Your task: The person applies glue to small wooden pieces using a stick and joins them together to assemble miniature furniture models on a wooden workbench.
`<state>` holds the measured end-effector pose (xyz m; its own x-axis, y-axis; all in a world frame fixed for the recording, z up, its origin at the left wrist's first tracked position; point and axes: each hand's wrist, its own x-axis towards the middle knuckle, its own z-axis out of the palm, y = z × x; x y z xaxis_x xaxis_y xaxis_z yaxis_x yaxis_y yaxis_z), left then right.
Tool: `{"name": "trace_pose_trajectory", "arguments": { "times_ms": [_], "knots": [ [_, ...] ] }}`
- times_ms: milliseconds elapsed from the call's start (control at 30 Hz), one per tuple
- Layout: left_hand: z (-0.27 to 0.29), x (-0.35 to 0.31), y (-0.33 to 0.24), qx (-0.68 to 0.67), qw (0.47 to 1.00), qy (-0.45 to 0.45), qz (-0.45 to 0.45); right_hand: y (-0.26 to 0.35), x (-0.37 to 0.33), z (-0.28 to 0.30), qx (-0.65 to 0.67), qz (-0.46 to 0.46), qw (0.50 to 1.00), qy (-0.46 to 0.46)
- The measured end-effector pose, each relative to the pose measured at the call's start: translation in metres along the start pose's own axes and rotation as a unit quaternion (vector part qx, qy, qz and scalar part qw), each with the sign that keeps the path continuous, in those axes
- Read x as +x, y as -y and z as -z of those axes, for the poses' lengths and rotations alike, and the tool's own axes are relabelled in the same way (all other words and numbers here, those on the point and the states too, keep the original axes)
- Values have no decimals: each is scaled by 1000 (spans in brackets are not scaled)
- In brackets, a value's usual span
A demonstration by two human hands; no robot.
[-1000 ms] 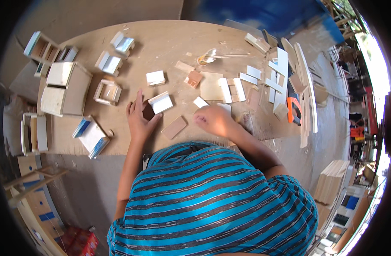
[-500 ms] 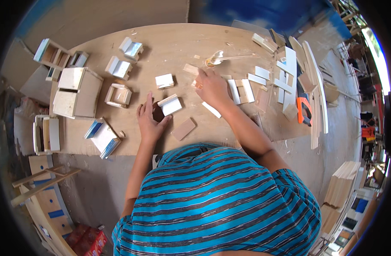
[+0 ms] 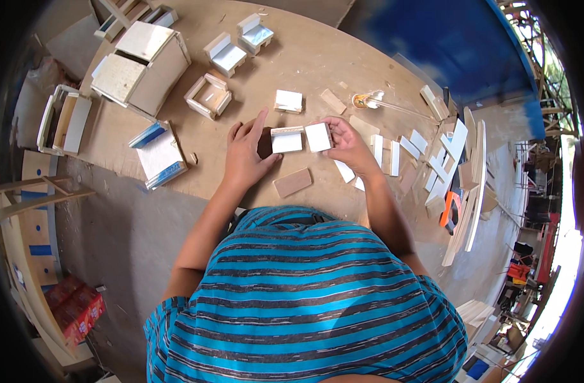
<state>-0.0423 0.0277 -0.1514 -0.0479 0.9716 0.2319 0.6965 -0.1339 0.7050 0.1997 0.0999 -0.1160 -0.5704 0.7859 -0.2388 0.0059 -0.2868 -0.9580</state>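
My left hand (image 3: pixel 247 150) rests on the wooden table (image 3: pixel 241 185) with its fingers spread. Its thumb tip lies close to the lower left corner of a small white-faced wooden piece (image 3: pixel 287 140) with a bare wood strip along its far edge. At that piece's right side, my right hand (image 3: pixel 350 145) grips a small white square block (image 3: pixel 318 137) between thumb and fingers. I cannot tell whether the two pieces touch. A bare wood block (image 3: pixel 292 182) lies nearer to me, and another white-topped block (image 3: pixel 288 100) sits beyond.
Miniature wooden chairs (image 3: pixel 225 55) and a box-like cabinet (image 3: pixel 150 73) stand at the left. A cup with a stick (image 3: pixel 361 100) is at the far right of my hands. White strips (image 3: pixel 394 157), an orange-handled tool (image 3: pixel 450 210) and long boards (image 3: pixel 477 185) lie farther right.
My right hand has drawn back from the loose wood pieces near the cup and now holds a white square block beside the small piece. My left hand stays by that piece. The view has turned.
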Motion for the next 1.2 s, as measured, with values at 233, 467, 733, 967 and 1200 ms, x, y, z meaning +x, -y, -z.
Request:
{"name": "trace_pose_trajectory", "arguments": {
  "times_ms": [233,467,733,967,1200],
  "knots": [
    [4,0,1,-9,1000,4,0,-5,10,-16,-145,-1,989,-42],
    [3,-2,3,-37,999,0,6,-2,13,-33,-251,14,966,-62],
    [0,-4,7,-48,999,-9,-9,-7,11,-34,-291,27,953,-72],
    [-1,-4,10,-53,998,-12,-14,-2,14,-28,-201,-19,978,-52],
    [-3,-4,12,-59,998,-12,-7,8,19,-26,-210,-50,976,-32]
  ]
}}
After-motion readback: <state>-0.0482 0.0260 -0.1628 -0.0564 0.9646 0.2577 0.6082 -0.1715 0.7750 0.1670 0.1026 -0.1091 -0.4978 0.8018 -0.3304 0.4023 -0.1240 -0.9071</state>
